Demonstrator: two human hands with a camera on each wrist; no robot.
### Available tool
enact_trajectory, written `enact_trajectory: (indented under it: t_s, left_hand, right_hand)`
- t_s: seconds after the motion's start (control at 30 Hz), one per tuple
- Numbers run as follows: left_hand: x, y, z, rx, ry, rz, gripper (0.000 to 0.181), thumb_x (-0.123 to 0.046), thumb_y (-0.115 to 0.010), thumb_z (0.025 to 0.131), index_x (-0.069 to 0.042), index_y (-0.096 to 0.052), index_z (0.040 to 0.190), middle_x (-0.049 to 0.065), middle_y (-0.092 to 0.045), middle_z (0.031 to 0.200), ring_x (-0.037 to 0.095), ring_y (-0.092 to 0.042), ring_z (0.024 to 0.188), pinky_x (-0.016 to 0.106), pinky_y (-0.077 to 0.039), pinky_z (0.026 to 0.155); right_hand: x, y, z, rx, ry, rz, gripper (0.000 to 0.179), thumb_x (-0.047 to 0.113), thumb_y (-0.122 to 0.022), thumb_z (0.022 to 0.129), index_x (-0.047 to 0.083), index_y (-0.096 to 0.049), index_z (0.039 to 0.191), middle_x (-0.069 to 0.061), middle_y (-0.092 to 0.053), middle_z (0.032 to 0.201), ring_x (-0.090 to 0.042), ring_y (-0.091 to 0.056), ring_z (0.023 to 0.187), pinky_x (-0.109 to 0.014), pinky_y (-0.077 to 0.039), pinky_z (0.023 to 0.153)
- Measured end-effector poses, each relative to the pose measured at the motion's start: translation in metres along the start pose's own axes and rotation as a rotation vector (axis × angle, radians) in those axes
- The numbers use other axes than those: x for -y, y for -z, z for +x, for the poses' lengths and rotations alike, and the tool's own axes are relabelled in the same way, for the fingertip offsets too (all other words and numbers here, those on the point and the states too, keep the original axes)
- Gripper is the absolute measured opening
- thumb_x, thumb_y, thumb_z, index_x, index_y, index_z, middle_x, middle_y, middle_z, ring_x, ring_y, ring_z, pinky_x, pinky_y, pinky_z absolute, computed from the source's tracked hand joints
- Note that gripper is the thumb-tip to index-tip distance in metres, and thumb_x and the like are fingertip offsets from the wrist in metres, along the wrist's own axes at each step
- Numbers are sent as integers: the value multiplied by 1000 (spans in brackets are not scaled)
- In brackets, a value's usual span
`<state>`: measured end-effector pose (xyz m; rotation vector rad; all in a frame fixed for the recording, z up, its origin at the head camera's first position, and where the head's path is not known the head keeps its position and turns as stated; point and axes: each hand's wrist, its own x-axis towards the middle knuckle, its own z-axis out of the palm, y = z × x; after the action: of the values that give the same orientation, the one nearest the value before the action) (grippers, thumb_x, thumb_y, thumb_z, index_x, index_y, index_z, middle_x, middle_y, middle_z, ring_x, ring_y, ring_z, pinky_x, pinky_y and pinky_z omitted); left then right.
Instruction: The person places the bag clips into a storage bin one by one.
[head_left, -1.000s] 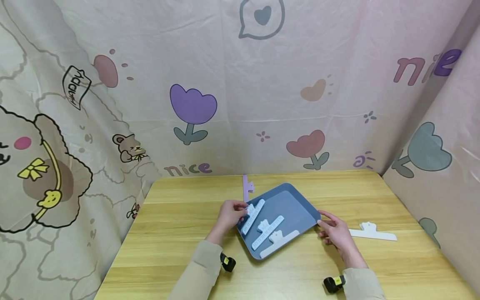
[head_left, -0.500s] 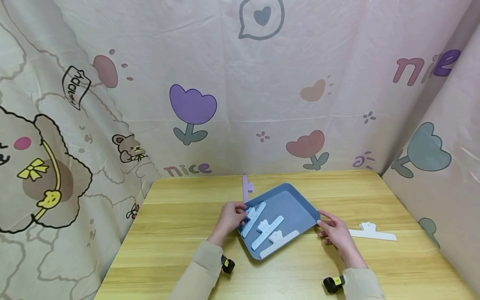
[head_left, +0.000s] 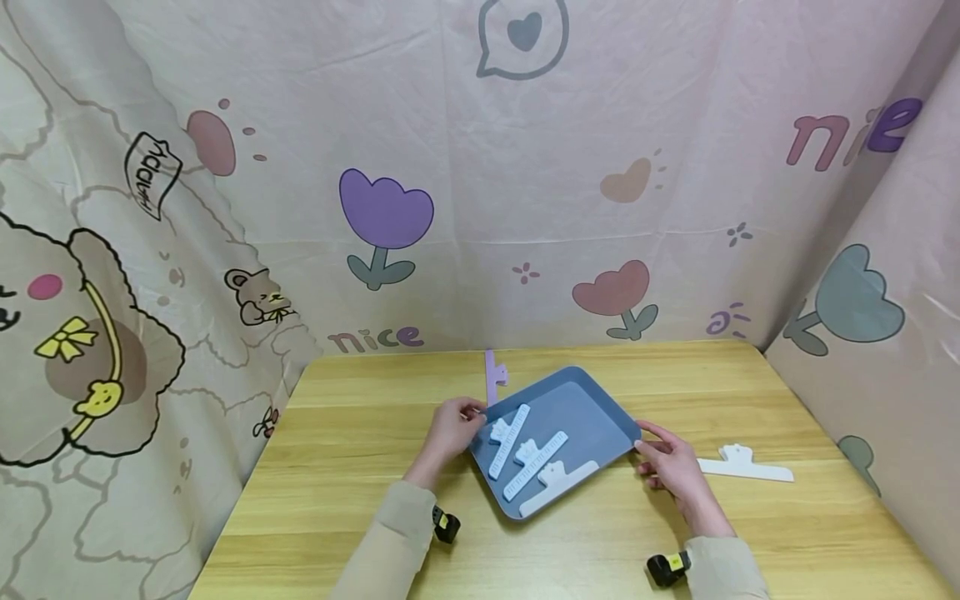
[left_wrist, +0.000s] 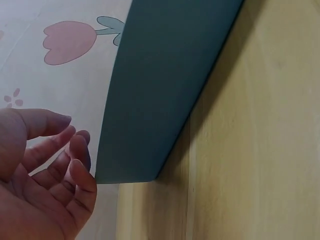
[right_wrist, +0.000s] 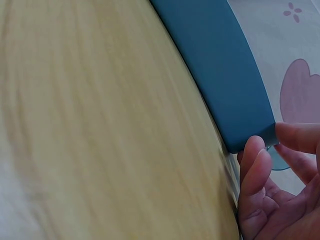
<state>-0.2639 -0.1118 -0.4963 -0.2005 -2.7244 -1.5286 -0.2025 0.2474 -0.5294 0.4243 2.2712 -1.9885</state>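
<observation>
A grey-blue tray (head_left: 592,417) lies turned on the table. Inside it are two light blue ruler clips: the left clip (head_left: 512,437) and the middle clip (head_left: 542,462). A white ruler clip (head_left: 566,487) lies by the tray's near edge. My left hand (head_left: 452,429) is at the tray's left corner, fingers loosely bent and holding nothing. In the left wrist view its fingertips are close beside the tray's outer wall (left_wrist: 155,90). At the right corner my right hand (head_left: 671,467) grips the tray, its fingers against the wall and rim in the right wrist view.
A purple clip (head_left: 491,375) lies behind the tray's left corner on the wooden table (head_left: 360,467). To the right of my right hand lies another white clip (head_left: 750,465). A printed curtain (head_left: 465,208) hangs around the table's back and sides.
My left hand has let go of the left light blue clip and drawn back to the left. That clip has shifted slightly toward the tray's near side. The right hand stays in place.
</observation>
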Motion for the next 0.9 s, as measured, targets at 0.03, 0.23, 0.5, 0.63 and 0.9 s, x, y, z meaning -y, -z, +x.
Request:
enact_trajectory:
  t_s: [0.03,0.23,0.5,0.63,0.9]
  left_hand:
    - [0,0,1,-4,-2,1,17,-4,-65,89,1,-72,104,4,-59,82,17,-54,72,27,-47,60]
    - [6,2,7,-36,-13,-5,13,-4,-67,88,-1,-72,99,4,-61,81,16,-55,71,29,-48,63]
    - [5,6,10,-34,29,-36,13,-6,-66,90,-2,-72,100,5,-60,85,19,-54,75,30,-48,64]
    - [4,7,11,-39,37,-33,11,-7,-66,89,-5,-72,99,5,-60,85,20,-54,76,29,-47,64]
    - [1,11,12,-18,23,-61,13,-8,-66,90,-3,-72,100,5,-60,85,20,-54,77,29,-47,64]
  right_hand:
    - [0,0,0,1,-2,0,49,13,-57,99,10,-44,147,-24,-56,126,-21,-64,69,-32,-52,53]
    - [2,-2,-1,-7,-15,7,49,12,-56,99,10,-44,147,-26,-55,127,-22,-66,72,-33,-55,57]
    - [5,-3,0,-40,-19,9,51,8,-55,96,10,-44,146,-18,-65,110,-20,-66,68,-33,-55,54]
    - [6,-3,0,-40,-18,13,55,7,-54,95,11,-40,148,-16,-65,107,-19,-66,66,-32,-54,53]
    - [9,2,-1,-32,-47,18,53,7,-51,96,9,-41,148,-25,-55,126,-19,-65,69,-31,-54,54]
